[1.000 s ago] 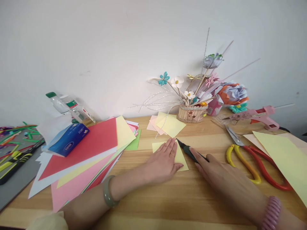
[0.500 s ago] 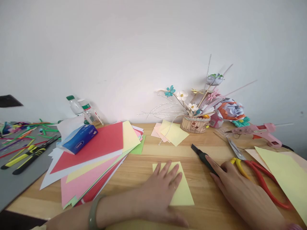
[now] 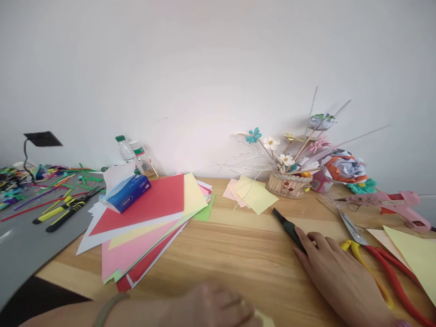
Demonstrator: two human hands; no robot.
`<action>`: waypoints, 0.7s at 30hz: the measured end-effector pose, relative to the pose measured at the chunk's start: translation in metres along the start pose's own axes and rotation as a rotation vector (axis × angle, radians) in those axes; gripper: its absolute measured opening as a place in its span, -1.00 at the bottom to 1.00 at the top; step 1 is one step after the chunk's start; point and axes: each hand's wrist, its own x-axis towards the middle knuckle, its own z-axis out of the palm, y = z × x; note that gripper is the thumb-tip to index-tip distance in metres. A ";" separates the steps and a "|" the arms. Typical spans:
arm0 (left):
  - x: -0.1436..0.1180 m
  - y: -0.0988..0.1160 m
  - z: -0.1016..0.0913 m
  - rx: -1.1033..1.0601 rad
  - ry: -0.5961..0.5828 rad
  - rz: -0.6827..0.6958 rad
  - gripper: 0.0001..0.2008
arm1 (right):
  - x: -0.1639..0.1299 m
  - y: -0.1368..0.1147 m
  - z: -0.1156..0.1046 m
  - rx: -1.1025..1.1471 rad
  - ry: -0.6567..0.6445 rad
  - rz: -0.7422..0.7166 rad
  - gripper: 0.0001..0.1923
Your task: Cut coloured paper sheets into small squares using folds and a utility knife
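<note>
Lower right, the right hand lies flat on the utility knife; the blurred left hand presses the yellow paper, bottom edge.

left hand: blurred, palm down, fingers spread, low at frame edge, band on wrist | right hand: palm down, flat, fingers extended forward, forearm running back toward lower right

The blue tissue pack bears white lettering, seemingly too small to read.
</note>
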 end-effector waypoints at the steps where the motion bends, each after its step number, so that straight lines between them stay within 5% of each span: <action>1: 0.012 -0.009 -0.005 0.026 0.055 -0.057 -0.63 | 0.001 -0.001 0.000 0.002 0.006 0.005 -0.67; 5: 0.077 -0.061 -0.007 0.086 0.132 -0.238 -0.57 | 0.006 -0.005 -0.003 -0.003 0.022 0.020 -0.69; 8: 0.117 -0.102 0.014 0.034 -0.139 -0.480 -0.60 | 0.006 -0.005 -0.004 -0.027 0.032 0.022 -0.67; 10: 0.130 -0.124 0.031 0.027 -0.183 -0.582 -0.55 | 0.005 -0.005 -0.003 -0.043 0.036 0.015 -0.66; 14: 0.126 -0.146 0.047 -0.036 -0.222 -0.637 -0.16 | 0.001 -0.004 0.002 -0.064 0.037 -0.014 -0.63; 18: 0.101 -0.145 0.032 -0.075 -0.187 -0.627 -0.57 | -0.003 -0.003 0.003 -0.081 0.040 -0.014 -0.58; 21: 0.074 -0.136 0.014 -0.071 -0.202 -0.666 -0.61 | -0.005 0.001 0.001 -0.105 0.044 0.006 -0.59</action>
